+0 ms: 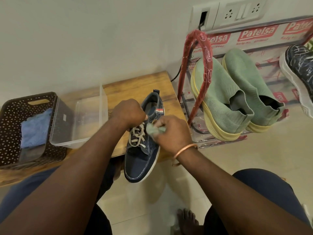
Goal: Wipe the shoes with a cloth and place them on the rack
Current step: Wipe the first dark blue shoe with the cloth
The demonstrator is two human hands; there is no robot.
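The navy canvas shoe (142,158) seems light and soft. The left hand (129,112) clamps its collar, and the right hand (172,133) pinches a pale green cloth (151,129).

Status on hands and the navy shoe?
Left hand grips navy shoe at opening. Right hand pinches green cloth against its side. Green pair on rack.

Left: I see clear tub (79,122) and basket (10,133) walling the table (135,85) | Right: red rack post (208,72), green shoes (237,92) block | Open: rack gap beside dark shoe (299,68).
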